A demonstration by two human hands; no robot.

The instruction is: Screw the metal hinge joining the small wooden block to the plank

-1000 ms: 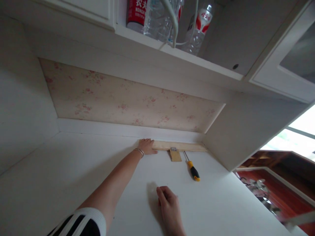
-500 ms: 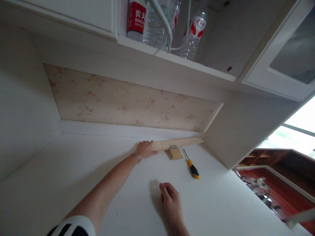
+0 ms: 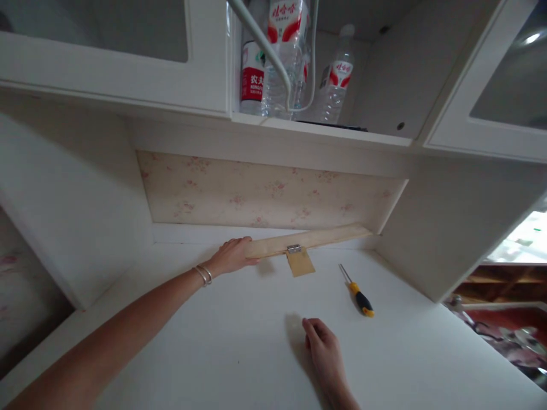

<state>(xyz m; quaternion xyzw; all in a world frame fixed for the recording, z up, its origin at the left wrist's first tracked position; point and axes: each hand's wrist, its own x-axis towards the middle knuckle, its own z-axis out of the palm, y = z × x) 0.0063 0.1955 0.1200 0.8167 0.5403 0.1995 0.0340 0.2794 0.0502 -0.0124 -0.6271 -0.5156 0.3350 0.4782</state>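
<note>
Your left hand (image 3: pixel 233 256) is stretched far out, arm nearly straight, fingers wrapped around the left end of the wooden strip (image 3: pixel 307 240), gripping it. Two bangles (image 3: pixel 204 274) sit on that wrist. Your right hand (image 3: pixel 325 353) is near the front of the counter (image 3: pixel 171 330), knuckles up, fingers loosely curled with the tips on the white surface, holding nothing. It's well apart from the strip.

The strip lies along the back of the counter, tilted: the left end in your grip is off the surface, the right end higher and reaching into the back right corner by the side panel (image 3: pixel 448 228). Can't tell if that end touches the wall. The floral back wall (image 3: pixel 265 193) is right behind it, so little room rearward. The side panel closes off the right. The white wall on the left is well away from your hand. Wide bare counter lies between the strip and your right hand.

The strip is pale, unpainted wood, long and thin. A small metal hinge (image 3: pixel 293 249) sits near its middle, with a short wooden flap (image 3: pixel 299 263) hanging off it toward you.

A screwdriver (image 3: pixel 358 291) with a yellow and black handle lies on the counter right of the flap, near it, not touching, tip pointing back. Overhead, an open shelf holds water bottles (image 3: pixel 282 57) and a white cable (image 3: pixel 273 57), between glass cabinet doors (image 3: pixel 106 51).
</note>
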